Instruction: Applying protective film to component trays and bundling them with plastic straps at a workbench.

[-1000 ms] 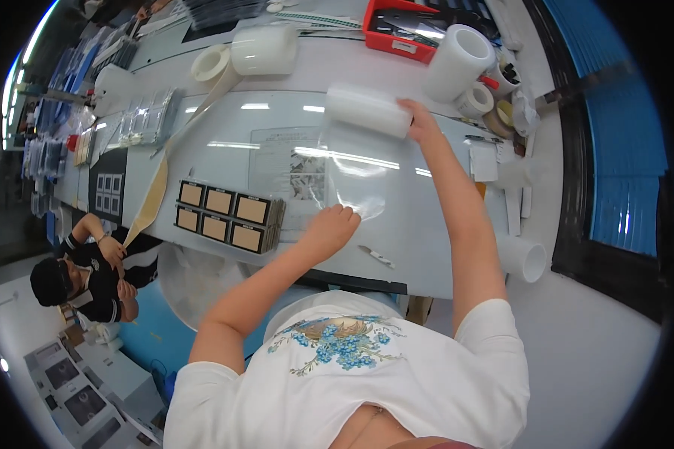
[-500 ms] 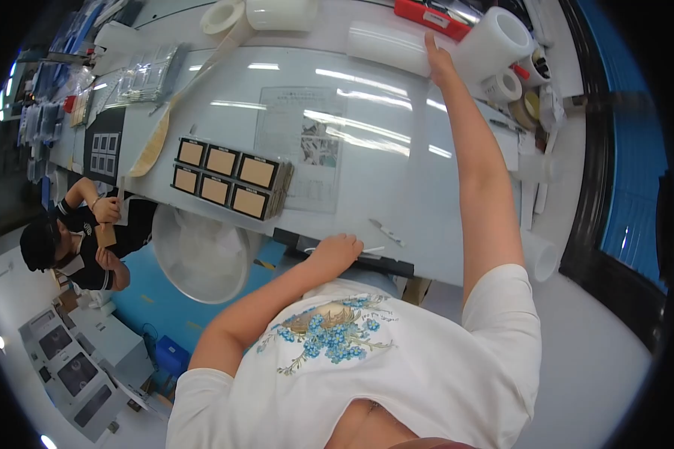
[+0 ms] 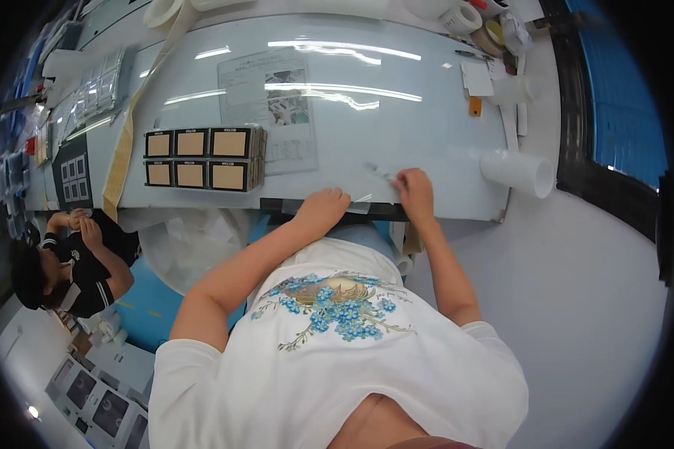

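My left hand [image 3: 323, 212] is closed at the dark bar [image 3: 393, 212] along the table's front edge, over a piece of clear film [image 3: 361, 208]. What its fingers hold is hidden beneath them; a thin white strip [image 3: 363, 198] shows just to their right. Farther right, my right hand [image 3: 418, 193] reaches over the same edge, thumb and fingertips pinched on one end of a small, slim knife [image 3: 380, 172]. The knife is blurred, its other end pointing left and away from me.
Black-framed tan cards [image 3: 196, 159] lie stacked in two rows on the glass-topped table [image 3: 419, 60], beside a printed sheet [image 3: 284, 97]. A translucent roll [image 3: 518, 173] lies at the right edge. At the left, a co-worker [image 3: 90, 258] sits near a large bag-lined bin [image 3: 187, 247].
My right hand has come back from the white roll at the far right to the front edge and grasps the knife. My left hand stays at the bar. The view has shifted.
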Demonstrator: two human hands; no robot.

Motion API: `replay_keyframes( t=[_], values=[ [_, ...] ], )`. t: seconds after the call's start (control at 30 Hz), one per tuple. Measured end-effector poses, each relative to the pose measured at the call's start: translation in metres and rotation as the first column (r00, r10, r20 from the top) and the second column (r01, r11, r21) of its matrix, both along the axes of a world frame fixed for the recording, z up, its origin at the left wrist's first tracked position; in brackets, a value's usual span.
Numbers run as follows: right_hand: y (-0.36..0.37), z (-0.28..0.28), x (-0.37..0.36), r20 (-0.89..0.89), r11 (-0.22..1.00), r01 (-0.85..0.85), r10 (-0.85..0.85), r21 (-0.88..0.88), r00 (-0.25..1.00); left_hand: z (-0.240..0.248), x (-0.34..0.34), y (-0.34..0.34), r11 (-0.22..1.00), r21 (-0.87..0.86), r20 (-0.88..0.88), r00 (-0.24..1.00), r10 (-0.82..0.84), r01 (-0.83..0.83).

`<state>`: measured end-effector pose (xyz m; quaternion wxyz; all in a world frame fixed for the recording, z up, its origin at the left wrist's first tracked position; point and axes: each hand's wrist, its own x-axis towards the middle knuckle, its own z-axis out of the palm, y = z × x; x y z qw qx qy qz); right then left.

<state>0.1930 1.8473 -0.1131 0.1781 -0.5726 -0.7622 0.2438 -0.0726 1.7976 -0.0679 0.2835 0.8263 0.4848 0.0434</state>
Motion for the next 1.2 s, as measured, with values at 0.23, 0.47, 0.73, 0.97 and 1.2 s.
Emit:
replay_keyframes(
  t=[0.23,0.47,0.73,0.97,1.2],
  values=[
    [0.037,0.005,0.036,0.220,0.932,0.353,-0.363,0.085,0.905,-0.007,0.015,-0.002,0.990,-0.109,0.033,0.996,-0.083,0.086],
    [0.032,0.048,-0.032,-0.066,0.971,-0.170,0.183,0.165,0.981,-0.018,0.026,-0.014,0.963,-0.221,0.036,0.988,-0.148,0.153],
    [-0.004,0.036,-0.060,0.066,0.883,-0.470,0.468,0.011,0.881,-0.009,0.000,-0.029,0.951,-0.288,0.067,0.993,-0.100,0.116],
    [0.002,0.055,-0.120,-0.178,0.931,-0.358,0.342,-0.067,0.923,0.075,-0.134,-0.004,0.737,-0.071,0.393,0.660,0.640,-0.672],
    [-0.002,0.028,-0.261,-0.497,0.721,-0.152,-0.293,-0.676,0.817,-0.003,-0.420,0.017,0.255,-0.022,0.018,0.254,0.967,-0.967]
  ],
)
